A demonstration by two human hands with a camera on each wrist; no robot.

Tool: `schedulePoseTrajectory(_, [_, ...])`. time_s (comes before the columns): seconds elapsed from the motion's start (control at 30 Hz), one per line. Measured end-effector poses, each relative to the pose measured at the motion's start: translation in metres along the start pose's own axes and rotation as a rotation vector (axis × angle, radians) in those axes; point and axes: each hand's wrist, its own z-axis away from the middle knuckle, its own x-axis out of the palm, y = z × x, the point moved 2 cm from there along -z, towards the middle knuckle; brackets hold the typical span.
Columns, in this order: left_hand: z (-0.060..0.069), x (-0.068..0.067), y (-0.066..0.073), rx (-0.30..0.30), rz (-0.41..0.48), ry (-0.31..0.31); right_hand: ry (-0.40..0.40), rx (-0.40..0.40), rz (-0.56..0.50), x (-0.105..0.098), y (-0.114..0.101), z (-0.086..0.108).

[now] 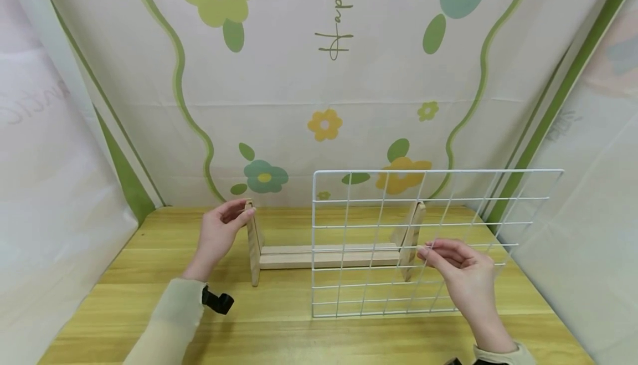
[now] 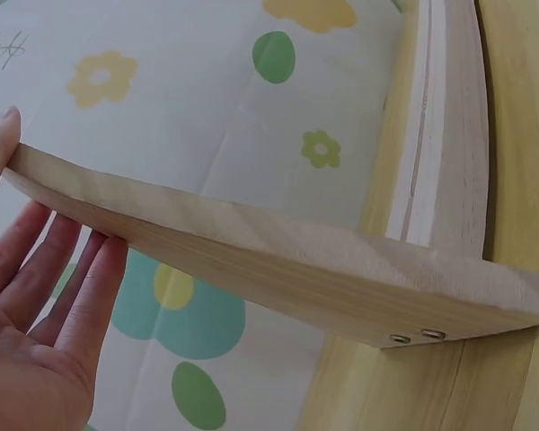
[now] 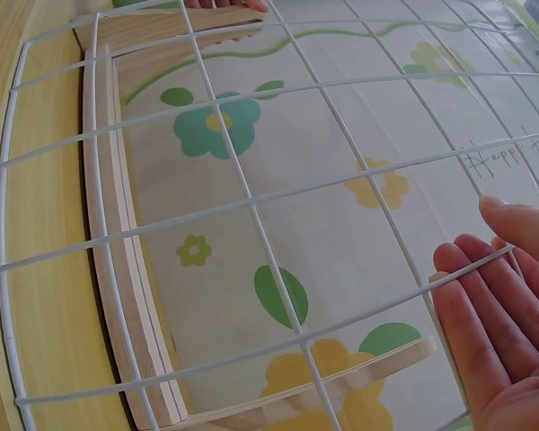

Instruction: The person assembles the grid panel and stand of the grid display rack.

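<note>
A light wooden stand has a grooved crossbar (image 1: 329, 260) between a left upright board (image 1: 253, 254) and a right upright board (image 1: 411, 237). My left hand (image 1: 217, 235) pinches the top of the left upright between thumb and fingers; in the left wrist view two screw heads (image 2: 433, 334) show near that board's foot. With thumb and fingers, my right hand (image 1: 471, 279) grips a white wire grid panel (image 1: 438, 171) by its inner wires. The panel is held up in front of the stand's right half, covering part of it. In the right wrist view the fingers (image 3: 485, 341) curl about a wire.
The stand rests on a yellow wood-grain table (image 1: 279, 337). Behind it hangs a pale flowered cloth (image 1: 279, 77), with more cloth along the left (image 1: 55, 160) and right sides.
</note>
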Motion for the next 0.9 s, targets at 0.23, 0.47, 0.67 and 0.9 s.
schedulePoseTrajectory(0.23, [0.001,-0.005,-0.007,0.016,0.024,-0.044,0.008,0.016,0.013,-0.001,0.001,0.001])
schedulePoseTrajectory(0.47, [0.001,-0.009,-0.007,0.061,0.049,-0.106,0.022,0.027,0.043,-0.001,0.001,0.001])
schedulePoseTrajectory(0.67, [-0.001,-0.011,-0.004,0.074,0.068,-0.131,0.035,0.028,0.026,-0.001,0.002,0.001])
schedulePoseTrajectory(0.9, [-0.004,-0.012,-0.005,0.080,0.087,-0.143,0.069,0.014,0.012,0.001,0.000,0.003])
